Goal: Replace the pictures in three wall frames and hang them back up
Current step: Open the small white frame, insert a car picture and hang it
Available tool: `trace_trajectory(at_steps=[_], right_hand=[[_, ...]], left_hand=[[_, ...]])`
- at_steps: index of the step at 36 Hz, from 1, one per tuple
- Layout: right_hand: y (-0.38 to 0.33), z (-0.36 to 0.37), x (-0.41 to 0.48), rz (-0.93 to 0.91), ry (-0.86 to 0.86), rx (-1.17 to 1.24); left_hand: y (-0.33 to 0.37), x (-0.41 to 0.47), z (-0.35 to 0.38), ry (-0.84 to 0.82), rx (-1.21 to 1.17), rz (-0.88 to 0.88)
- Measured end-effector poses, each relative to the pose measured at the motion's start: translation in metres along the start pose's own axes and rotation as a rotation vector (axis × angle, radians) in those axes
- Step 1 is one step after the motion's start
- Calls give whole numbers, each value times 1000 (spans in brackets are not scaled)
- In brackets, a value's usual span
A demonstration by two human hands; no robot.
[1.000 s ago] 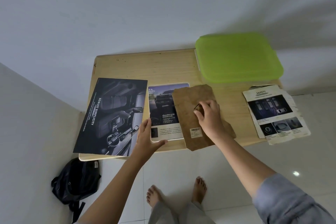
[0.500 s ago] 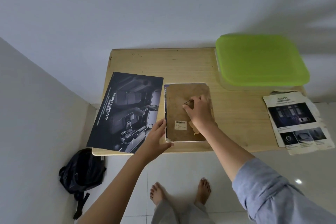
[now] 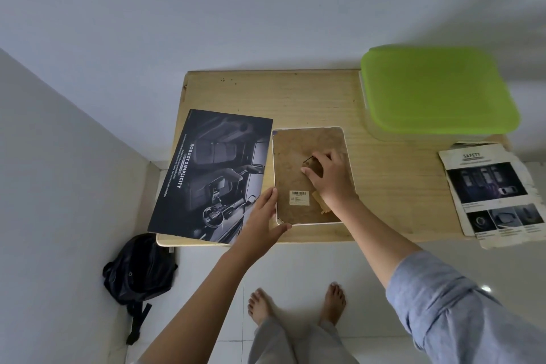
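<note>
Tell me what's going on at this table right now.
A person stands at a wooden table with a white picture frame lying face down. The right hand pinches a small dark tab on the brown backing board seated in the frame, while the left hand steadies the frame's near left corner. A dark brochure lies alongside; a safety leaflet waits on the right.

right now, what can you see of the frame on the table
The frame lies flat, face down, on the wooden table beside a dark brochure. Rectangular, rounded corners, thin white rim; a brown fibreboard-like backing board fills it and bears a barcode sticker. The left hand touches its near-left corner; the right hand rests on the backing, pinching a small dark tab.
</note>
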State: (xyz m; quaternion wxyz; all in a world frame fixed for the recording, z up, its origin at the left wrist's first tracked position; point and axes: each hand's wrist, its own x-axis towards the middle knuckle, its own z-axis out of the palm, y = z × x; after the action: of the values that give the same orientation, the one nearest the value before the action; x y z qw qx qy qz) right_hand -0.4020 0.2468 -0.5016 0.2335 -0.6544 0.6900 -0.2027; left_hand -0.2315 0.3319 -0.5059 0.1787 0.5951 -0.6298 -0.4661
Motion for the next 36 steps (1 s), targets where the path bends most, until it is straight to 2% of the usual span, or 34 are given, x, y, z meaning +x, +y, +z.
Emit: trace_trajectory(at_steps=[6, 14, 16, 20, 22, 25, 29, 36], right_hand=[[4, 1, -2, -43, -4, -22], [16, -6, -22, -185, -141, -212], [22, -11, -29, -201, -96, -183], [39, -25, -41, -144, 100, -96], [46, -30, -45, -72, 78, -27], [54, -35, -48, 24, -42, 149], [56, -41, -45, 81, -106, 233], [58, -33, -47, 92, 7, 317]], left_hand=[[-4, 1, 2, 23, 8, 7], [0, 0, 8, 115, 51, 25], [5, 0, 12, 181, 77, 14], [14, 5, 16, 325, 51, -50], [16, 9, 18, 331, 69, -89], [16, 15, 21, 300, 83, -123], [20, 18, 25, 272, 52, -179], [23, 21, 26, 301, 49, -223]])
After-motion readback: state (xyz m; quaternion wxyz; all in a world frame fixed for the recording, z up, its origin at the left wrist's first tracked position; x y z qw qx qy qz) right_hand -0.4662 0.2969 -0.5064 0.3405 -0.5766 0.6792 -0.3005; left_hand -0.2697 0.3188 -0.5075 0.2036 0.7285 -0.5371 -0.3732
